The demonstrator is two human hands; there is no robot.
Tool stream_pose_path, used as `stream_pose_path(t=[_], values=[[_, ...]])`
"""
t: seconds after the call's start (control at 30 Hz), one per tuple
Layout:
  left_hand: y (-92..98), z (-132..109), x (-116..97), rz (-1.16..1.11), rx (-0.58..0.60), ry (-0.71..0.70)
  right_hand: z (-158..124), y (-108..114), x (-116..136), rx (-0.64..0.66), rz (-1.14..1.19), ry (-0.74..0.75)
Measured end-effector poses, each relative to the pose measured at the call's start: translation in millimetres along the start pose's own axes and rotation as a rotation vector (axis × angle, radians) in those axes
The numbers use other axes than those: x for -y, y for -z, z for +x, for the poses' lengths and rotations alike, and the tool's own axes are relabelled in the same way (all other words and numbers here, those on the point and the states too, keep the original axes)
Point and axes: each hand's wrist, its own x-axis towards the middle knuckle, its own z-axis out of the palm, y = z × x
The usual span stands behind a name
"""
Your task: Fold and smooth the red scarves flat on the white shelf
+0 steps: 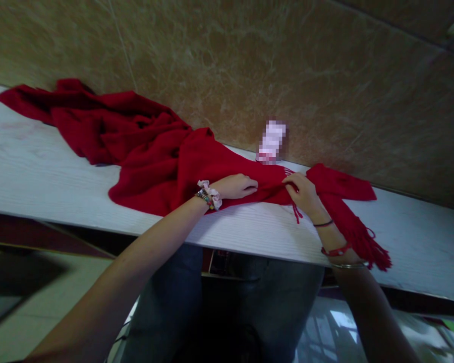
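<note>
Head view showed a red fringed scarf lying under the left fingers and reaching to the right ones, on a long white tabletop. The left hand lay on the scarf with its fingers curled close together; I could not tell if they pinched any cloth. The right hand was at the scarf's end, its thumb and first finger bent toward each other near the fringe; I could not tell if they pinched a string. Left of the left fingers, most of the scarf lay in a big, bumpy heap. Between both hands' fingers, it was flatter. Right of the right fingers was more red cloth with a bunch of strings. Past the fingers, a blurred pink and white thing was by the brown wall.
</note>
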Motion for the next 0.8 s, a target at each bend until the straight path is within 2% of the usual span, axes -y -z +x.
stream_pose_path(t=[0.5, 0.8], values=[[0.4, -0.2, 0.3, 0.011, 0.005, 0.012, 0.3, 0.7, -1.7, -0.075, 0.038, 0.052], [-0.2, 0.4, -0.1, 0.009, -0.005, -0.008, 0.1, 0.4, -1.6, -0.064, 0.036, 0.067]])
